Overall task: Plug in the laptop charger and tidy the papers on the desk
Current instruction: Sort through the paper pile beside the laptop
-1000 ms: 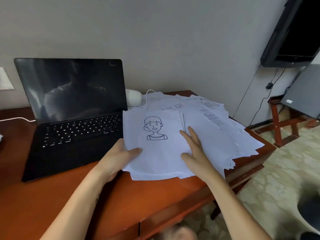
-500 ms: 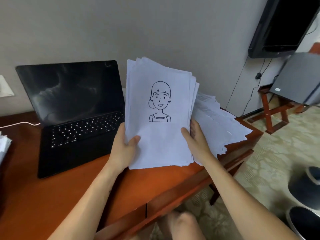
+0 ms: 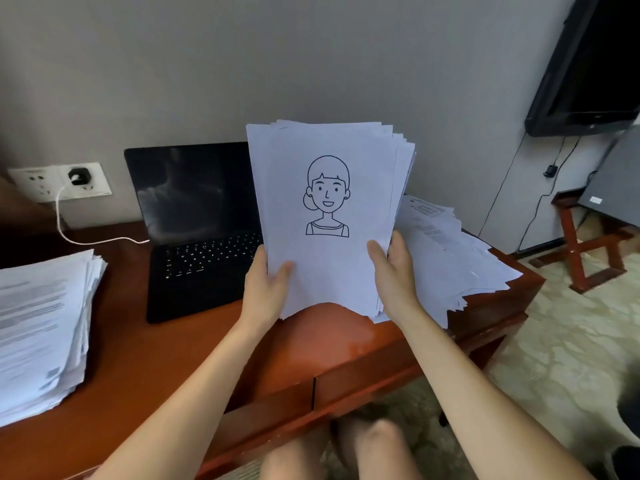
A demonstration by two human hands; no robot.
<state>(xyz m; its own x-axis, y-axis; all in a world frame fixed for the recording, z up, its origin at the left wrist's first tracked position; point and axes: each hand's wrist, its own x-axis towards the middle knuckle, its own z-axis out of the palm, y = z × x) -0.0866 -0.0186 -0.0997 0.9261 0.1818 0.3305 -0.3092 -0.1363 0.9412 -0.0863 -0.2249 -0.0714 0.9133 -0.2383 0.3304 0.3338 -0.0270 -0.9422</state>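
Reddish-brown polished wood makes up the tabletop (image 3: 149, 358), glossy, with a thin drawer seam in its near edge. Two bare forearms reach across it.

Just right of the laptop (image 3: 201, 233), both hands grip a thick sheaf of paper (image 3: 325, 271) and hold it upright. The left hand (image 3: 265, 289) clasps its lower left edge with the thumb laid across the front sheet. The right hand (image 3: 393, 271) clasps the lower right edge the same way. The front sheet is smooth and white, with a black line drawing of a smiling face. The sheets behind it step out unevenly at the right edge. The lower edge bows upward in the middle; whether it touches the wood I cannot tell.

The laptop is a matte black slab, open, with a dark reflective screen and pale key legends.

Left of the laptop lies a tall, squared stack (image 3: 41, 327) of printed sheets. To its right, behind the sheaf, a loose heap (image 3: 450, 258) of pages fans over the tabletop's corner.

Beyond the laptop's left side, a white socket plate (image 3: 34, 183) on the grey wall carries a round black plug (image 3: 79, 175). A thin white cable (image 3: 86, 241) curves from it to the laptop's left edge.
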